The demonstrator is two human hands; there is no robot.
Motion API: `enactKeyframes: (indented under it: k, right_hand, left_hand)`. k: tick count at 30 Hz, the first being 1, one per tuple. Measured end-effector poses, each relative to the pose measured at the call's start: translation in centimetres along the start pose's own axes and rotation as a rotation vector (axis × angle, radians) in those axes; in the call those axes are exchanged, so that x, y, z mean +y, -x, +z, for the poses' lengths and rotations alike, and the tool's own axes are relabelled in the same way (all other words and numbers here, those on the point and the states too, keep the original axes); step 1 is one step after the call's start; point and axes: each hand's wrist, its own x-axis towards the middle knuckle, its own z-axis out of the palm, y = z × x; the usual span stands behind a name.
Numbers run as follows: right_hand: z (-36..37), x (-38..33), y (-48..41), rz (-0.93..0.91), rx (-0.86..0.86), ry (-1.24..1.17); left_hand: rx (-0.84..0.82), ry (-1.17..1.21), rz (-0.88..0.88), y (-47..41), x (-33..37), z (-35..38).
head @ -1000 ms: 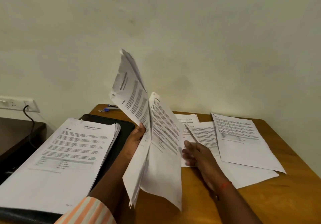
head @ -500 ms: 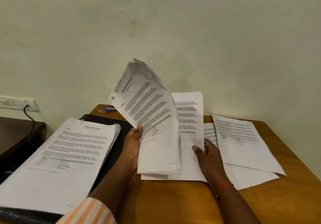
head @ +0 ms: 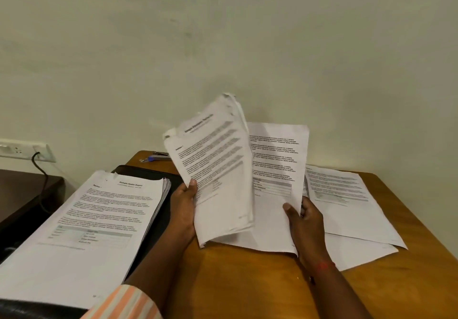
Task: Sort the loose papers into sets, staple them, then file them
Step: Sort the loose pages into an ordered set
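Observation:
My left hand (head: 184,207) grips the left edge of a sheaf of printed papers (head: 218,170), held up and tilted over the wooden table (head: 247,281). My right hand (head: 303,222) pinches the right edge of a single printed sheet (head: 275,170) that stands behind the sheaf, thumb on its front. Loose sheets (head: 347,202) lie flat on the table to the right. A thick stack of papers (head: 86,227) rests on a black folder (head: 151,177) at the left. Behind the sheaf, a blue and grey stapler (head: 155,157) lies at the table's far edge.
A pale wall rises directly behind the table. A wall socket (head: 24,150) with a black cable (head: 41,170) sits at the left above a dark side table (head: 22,190). Bare wood shows at the table's front.
The sheaf in my left hand has tipped down and flatter. My right hand has taken hold of one sheet's right edge and raised it behind the sheaf.

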Motion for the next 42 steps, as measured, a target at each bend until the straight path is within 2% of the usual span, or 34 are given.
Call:
enactKeyframes:
  k: [5, 12, 14, 17, 23, 28, 31, 36, 42]
  right_hand:
    - [0.1, 0.1, 0.4, -0.049, -0.096, 0.04]
    - [0.6, -0.3, 1.2, -0.068, -0.208, 0.013]
    - [0.7, -0.3, 1.2, -0.015, -0.227, -0.058]
    - [0.7, -0.4, 1.3, 0.039, -0.262, -0.176]
    - [1.3, -1.4, 2.2, -0.16, -0.177, -0.038]
    - [1.5, -1.7, 2.7, -0.144, -0.11, -0.113]
    - [1.4, -1.3, 2.5, -0.141, -0.098, -0.095]
    - [1.4, -1.2, 2.5, -0.113, -0.069, -0.056]
    - [1.5, -1.7, 2.9, -0.144, -0.086, -0.072]
  left_hand:
    - [-0.057, -0.237, 0.094, 0.4, -0.1, 0.3]
    - [-0.045, -0.3, 0.096, 0.7, -0.5, 0.6]
    - [-0.039, -0.313, 0.123, 0.7, -0.4, 0.6]
    - [-0.033, -0.326, 0.231, 1.2, -0.1, 0.7]
    - [-0.035, -0.329, 0.545, 3.0, 0.8, 1.5]
    - [-0.062, -0.357, 0.718, 3.7, 1.5, 1.4]
    - [-0.069, -0.366, 0.697, 3.5, 1.1, 1.2]
    - [-0.096, -0.356, 0.501, 3.1, 0.1, 1.2]
    - [-0.047, -0.352, 0.515, 3.6, 0.3, 1.8]
